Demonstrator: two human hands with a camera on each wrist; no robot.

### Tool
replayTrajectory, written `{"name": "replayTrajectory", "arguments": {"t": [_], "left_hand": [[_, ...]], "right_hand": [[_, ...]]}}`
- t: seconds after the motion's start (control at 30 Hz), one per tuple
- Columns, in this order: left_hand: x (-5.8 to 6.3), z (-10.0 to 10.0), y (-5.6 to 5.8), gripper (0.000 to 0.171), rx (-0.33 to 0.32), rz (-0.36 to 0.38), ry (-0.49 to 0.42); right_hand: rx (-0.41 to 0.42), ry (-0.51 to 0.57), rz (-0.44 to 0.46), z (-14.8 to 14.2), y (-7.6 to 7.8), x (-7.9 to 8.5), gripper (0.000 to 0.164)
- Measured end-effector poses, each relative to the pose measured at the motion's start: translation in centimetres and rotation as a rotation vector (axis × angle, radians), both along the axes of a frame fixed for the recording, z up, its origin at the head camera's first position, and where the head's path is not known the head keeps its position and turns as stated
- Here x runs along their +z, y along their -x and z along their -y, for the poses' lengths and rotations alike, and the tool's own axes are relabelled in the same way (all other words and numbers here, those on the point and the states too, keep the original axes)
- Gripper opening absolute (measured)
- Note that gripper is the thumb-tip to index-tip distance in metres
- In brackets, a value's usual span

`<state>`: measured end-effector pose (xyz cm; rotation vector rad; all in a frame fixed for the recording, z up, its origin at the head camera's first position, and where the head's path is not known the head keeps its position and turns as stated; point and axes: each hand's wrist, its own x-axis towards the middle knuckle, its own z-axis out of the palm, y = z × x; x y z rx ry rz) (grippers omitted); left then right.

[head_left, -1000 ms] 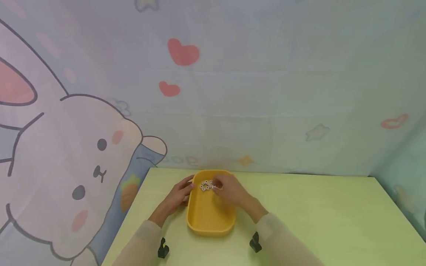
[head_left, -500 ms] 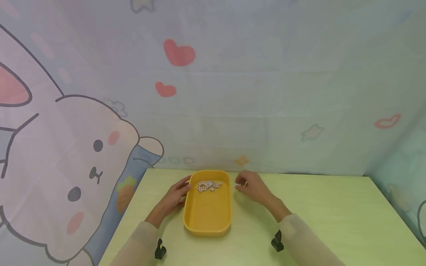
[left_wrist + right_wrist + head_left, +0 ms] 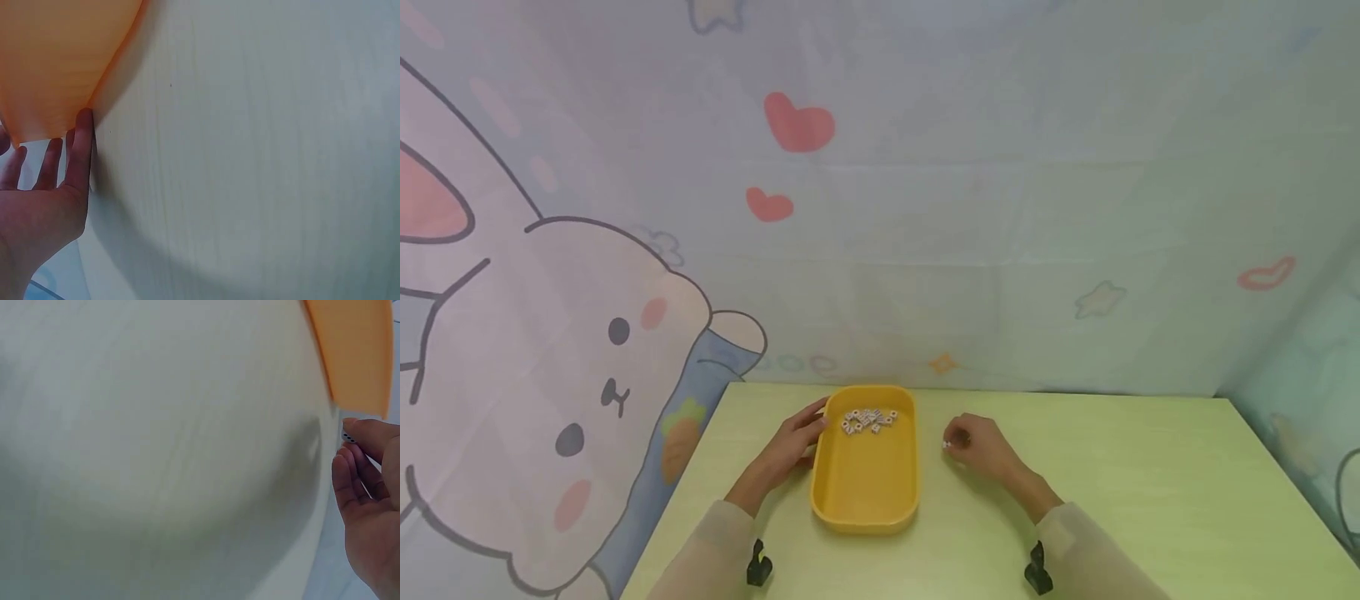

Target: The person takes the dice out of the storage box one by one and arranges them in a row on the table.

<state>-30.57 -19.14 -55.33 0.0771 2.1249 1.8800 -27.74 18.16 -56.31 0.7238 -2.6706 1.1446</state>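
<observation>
A yellow tray (image 3: 865,492) with rounded corners sits on the table, and several small white dice (image 3: 867,419) lie in a loose cluster toward its far end. My left hand (image 3: 792,443) rests against the tray's left side; in the left wrist view its fingers (image 3: 80,150) are fairly straight, with tips at the tray's wall. To the right of the tray, my right hand (image 3: 987,450) pinches a single die (image 3: 348,435) between thumb and fingertips, low over the table. Black pips show on that die in the right wrist view.
The pale yellow-green table (image 3: 1150,483) extends to the right of the right hand. Behind it hangs a backdrop cloth (image 3: 962,208) printed with hearts and a large rabbit. A dark wrist mount (image 3: 1038,568) sticks out beside the right sleeve.
My right hand has come out of the tray with a die, crossed its right rim and lowered toward the table. The left hand has stayed at the tray's left side.
</observation>
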Motion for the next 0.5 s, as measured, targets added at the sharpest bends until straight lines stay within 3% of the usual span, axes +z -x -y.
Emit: {"name": "replayTrajectory", "arguments": {"t": [0.17, 0.5], "left_hand": [[0.0, -0.1, 0.2, 0.053, -0.01, 0.003, 0.006], [0.0, 0.3, -0.2, 0.053, 0.001, 0.006, 0.013]], "right_hand": [[-0.011, -0.001, -0.004, -0.2, -0.2, -1.3, 0.014], [-0.021, 0.051, 0.105, 0.3, -0.4, -2.2, 0.01]]}}
